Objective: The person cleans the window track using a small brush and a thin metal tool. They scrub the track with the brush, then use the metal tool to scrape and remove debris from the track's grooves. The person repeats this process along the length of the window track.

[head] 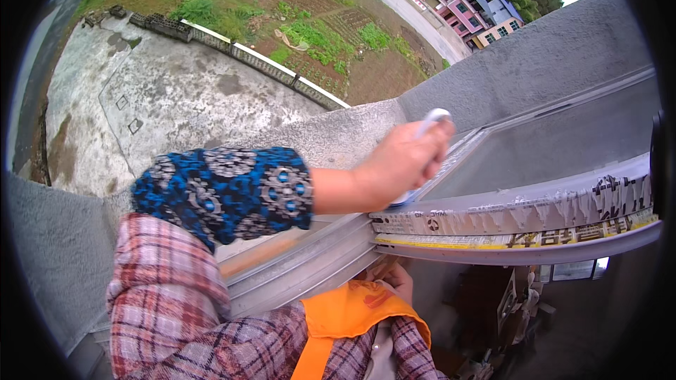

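Observation:
My left hand (404, 166), in a blue patterned oversleeve (227, 190), reaches across the outside of a sliding window. Its fingers are closed around a white-handled tool (437, 115). A blue-and-white part (404, 199) shows below the fist, beside the window's metal sash (507, 211); motion blur hides the tool's kind. My right hand (398, 281) is on the inner side, low by the end of the sash and close to a brown thing (384, 266). An orange apron (364, 309) partly covers this hand, so its grip is unclear. Torn printed film (554, 203) clings to the sash.
The metal window track (311, 264) runs diagonally under my left arm. Outside are a rough cement ledge (327, 132) and grey wall (528, 58). Far below lies a concrete yard (174, 100) with a low wall (264, 60). Indoors, dark furniture (486, 301) stands at lower right.

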Available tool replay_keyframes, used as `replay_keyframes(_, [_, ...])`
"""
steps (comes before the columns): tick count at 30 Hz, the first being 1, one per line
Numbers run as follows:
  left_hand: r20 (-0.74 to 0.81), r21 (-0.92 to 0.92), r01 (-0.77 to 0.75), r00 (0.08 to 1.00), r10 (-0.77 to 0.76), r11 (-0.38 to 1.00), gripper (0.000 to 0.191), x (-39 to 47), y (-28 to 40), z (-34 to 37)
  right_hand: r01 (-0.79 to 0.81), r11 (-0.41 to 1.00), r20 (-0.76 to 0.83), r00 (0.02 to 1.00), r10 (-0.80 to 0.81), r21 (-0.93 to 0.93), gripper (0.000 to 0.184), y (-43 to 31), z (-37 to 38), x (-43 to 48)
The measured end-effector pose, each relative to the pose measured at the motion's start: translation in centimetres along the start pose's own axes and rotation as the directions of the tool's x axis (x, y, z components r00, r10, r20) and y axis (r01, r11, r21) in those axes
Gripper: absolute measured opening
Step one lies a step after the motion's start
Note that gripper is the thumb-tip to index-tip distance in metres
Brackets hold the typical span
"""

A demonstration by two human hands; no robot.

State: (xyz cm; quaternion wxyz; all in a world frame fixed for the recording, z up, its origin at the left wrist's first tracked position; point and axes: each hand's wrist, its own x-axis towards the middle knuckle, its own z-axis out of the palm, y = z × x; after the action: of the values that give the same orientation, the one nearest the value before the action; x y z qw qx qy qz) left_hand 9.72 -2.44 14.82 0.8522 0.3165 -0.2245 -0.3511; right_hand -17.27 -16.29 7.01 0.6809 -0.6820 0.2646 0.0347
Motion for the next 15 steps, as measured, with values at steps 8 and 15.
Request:
replay_keyframes(8, [-0.02, -0.096, -0.325, 0.946, 0.325, 0.941, 0.045, 1.5, 4.6, -0.2, 0.053, 0.999, 0.047, 0.997, -0.053, 0.015, 0.015, 0.2, -0.4, 0.1])
replay_keyframes(15, [0.092, 0.138, 0.091, 0.99, -0.105, 0.986, 0.039, -1.2, 1.5, -1.0, 0.112, 0.994, 0.043, 0.993, -0.113, 0.005, 0.015, 0.0, -0.6, 0.2])
